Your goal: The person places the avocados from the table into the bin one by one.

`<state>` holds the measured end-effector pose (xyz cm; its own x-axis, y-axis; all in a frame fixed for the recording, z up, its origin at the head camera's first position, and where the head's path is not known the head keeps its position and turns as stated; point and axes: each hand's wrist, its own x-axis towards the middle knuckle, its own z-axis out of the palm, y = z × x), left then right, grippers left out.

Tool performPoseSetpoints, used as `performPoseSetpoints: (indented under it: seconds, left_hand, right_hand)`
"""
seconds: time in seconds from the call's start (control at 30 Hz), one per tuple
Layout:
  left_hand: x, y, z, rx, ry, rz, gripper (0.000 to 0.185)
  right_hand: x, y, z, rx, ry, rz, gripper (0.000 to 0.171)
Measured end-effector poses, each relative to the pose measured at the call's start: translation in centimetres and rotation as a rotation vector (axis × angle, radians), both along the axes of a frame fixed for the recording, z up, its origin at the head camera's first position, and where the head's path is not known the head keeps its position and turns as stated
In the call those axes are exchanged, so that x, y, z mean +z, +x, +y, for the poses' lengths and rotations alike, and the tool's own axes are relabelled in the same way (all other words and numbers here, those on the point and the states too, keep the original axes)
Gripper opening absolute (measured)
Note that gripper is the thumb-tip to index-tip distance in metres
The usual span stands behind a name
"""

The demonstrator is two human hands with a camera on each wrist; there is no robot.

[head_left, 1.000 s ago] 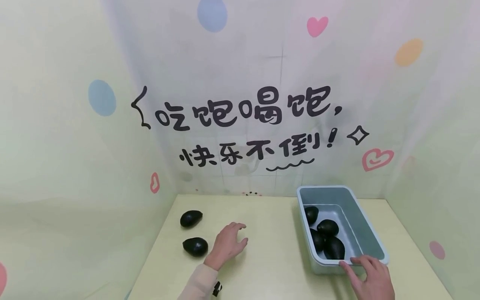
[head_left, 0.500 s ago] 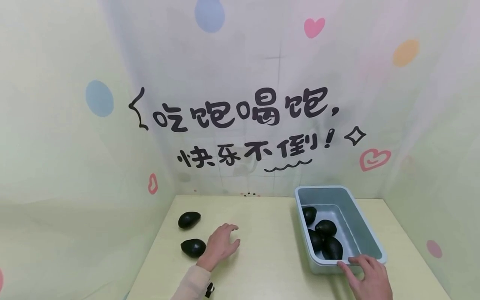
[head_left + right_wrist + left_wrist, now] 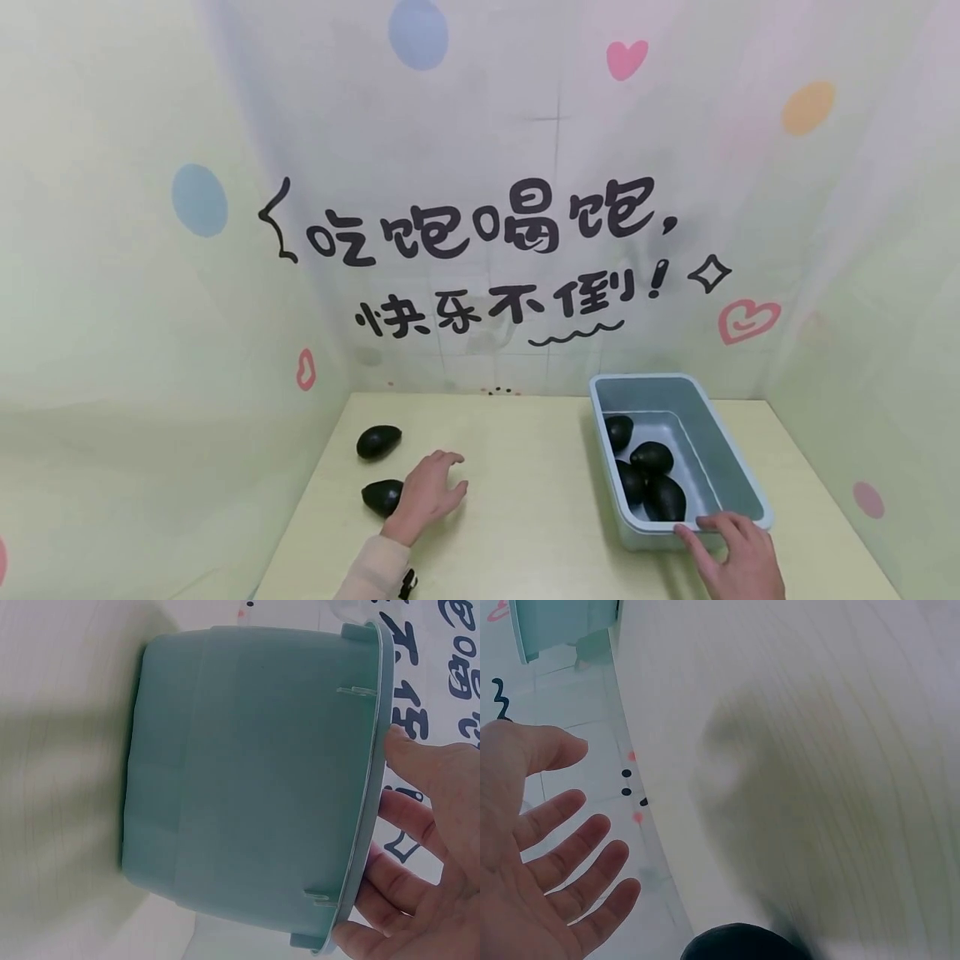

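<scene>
Four dark avocados (image 3: 647, 477) already lie in your grey-blue bin (image 3: 731, 467) on the right side of the table (image 3: 540, 508), and by my judgement that is the finished part of the work. Two are left out on the table's left side: the far avocado (image 3: 378, 441) lies untouched, well apart from your hands, and the near avocado (image 3: 381, 497) lies right against your left hand (image 3: 426, 496). That hand is spread, fingers apart and only lightly bent, gripping nothing; the left wrist view shows the open palm with the dark fruit just below it. Your right hand (image 3: 738, 554) rests on the near rim of the bin, fingers straight along the edge, steadying it rather than clasping it. So roughly two thirds done, with two pieces to go
</scene>
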<state>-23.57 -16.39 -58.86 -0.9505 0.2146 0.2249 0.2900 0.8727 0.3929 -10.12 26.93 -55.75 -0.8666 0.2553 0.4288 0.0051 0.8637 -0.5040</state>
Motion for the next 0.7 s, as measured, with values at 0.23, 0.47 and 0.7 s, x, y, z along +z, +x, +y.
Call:
performPoseSetpoints:
  seconds: [0.23, 0.47, 0.7]
  left_hand:
    - [-0.6, 0.1, -0.5, 0.023, 0.003, -0.008, 0.034]
    - [-0.9, 0.0, -1.5, 0.056, -0.01, -0.006, 0.035]
    - [-1.2, 0.3, -2.6, 0.092, -0.012, -0.023, 0.036]
  right_hand:
    - [0.1, 0.1, 0.0, -0.015, -0.009, -0.042, 0.03]
    - [0.2, 0.1, -0.1, -0.014, -0.009, -0.038, 0.03]
    - [-0.3, 0.0, 0.0, -0.003, -0.004, 0.018, 0.028]
